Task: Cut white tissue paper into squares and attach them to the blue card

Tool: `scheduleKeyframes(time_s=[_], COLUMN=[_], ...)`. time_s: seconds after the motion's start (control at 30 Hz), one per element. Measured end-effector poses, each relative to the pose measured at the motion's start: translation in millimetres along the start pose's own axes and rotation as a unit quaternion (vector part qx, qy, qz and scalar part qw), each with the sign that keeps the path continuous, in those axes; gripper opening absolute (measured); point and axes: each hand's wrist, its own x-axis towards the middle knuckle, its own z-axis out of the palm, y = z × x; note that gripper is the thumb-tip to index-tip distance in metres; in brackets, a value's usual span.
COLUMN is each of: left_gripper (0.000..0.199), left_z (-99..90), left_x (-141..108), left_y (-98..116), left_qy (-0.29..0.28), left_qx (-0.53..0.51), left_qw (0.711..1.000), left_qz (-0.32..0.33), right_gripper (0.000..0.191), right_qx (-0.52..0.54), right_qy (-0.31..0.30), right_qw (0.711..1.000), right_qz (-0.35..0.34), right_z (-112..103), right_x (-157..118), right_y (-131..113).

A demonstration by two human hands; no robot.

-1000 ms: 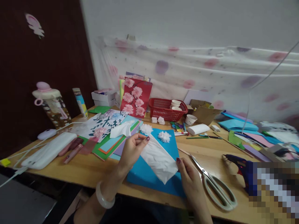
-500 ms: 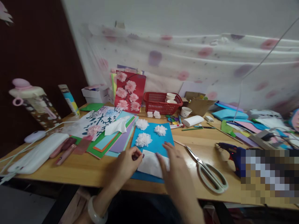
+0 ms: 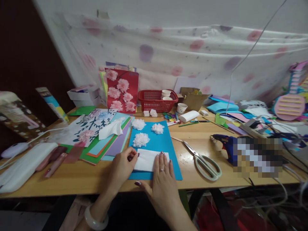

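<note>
White tissue [image 3: 145, 160] laid flat on blue card [image 3: 172, 162], near front edge of desk [image 3: 84, 181]. Left hand [image 3: 122, 166] angled inward at tissue's left end, fingers curled, thumb tip rested by upper corner; whether paper is pinched cannot be told. Right hand [image 3: 165, 183] laid palm down, fingers straightened over tissue's right end, unclenched, thumb spread leftward along desk's front edge. Both forearms [image 3: 106, 197] held across that edge.

A thin white tissue [image 3: 145, 160], roughly rectangular and faintly creased, lies spread flat towards the near edge of a plain blue sheet [image 3: 166, 141], itself flat near the tabletop's [image 3: 96, 179] near edge.
</note>
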Motion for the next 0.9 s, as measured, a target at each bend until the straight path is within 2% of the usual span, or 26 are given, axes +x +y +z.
scheduleKeyframes(time_s=[0.23, 0.37, 0.47, 0.53, 0.6, 0.63, 0.73, 0.9], left_gripper=[0.014, 0.013, 0.014, 0.014, 0.014, 0.014, 0.013, 0.016], left_z=[0.2, 0.0, 0.6, 1.1, 1.2, 0.9, -0.9, -3.6], left_x=[0.0, -0.4, -1.0, -0.6, 0.6, 1.3, 2.6, 1.2], left_y=[-2.2, -3.1, -5.8, -7.9, -9.2, -9.3, -7.8, -3.7], left_qy=[0.007, 0.006, 0.004, 0.005, 0.005, 0.004, -0.011, -0.017], left_qx=[-0.011, -0.038, -0.049, -0.052, -0.055, -0.055, -0.052, -0.039], left_qw=[1.000, 0.999, 0.999, 0.999, 0.998, 0.998, 0.999, 0.999], left_qz=[-0.005, -0.002, 0.001, 0.004, 0.005, 0.005, 0.008, 0.010], right_gripper=[0.110, 0.112, 0.111, 0.106, 0.098, 0.097, 0.095, 0.095], right_qx=[-0.027, -0.046, -0.043, -0.019, 0.013, 0.025, 0.044, 0.044], right_qy=[-0.031, -0.017, 0.024, 0.041, 0.017, -0.005, -0.051, -0.050], right_qw=[0.999, 0.998, 0.998, 0.998, 0.994, 0.993, 0.994, 0.997], right_qz=[0.006, 0.040, 0.025, -0.043, -0.111, -0.118, -0.086, -0.049], right_z=[-8.1, -11.6, -15.0, -15.5, -13.6, -11.9, -6.5, -6.8], right_x=[-15.0, -20.5, -11.9, 0.8, 15.3, 21.7, 32.8, 27.5], right_y=[20.8, 31.1, 21.7, 7.6, -7.1, -12.9, -19.8, -5.2])
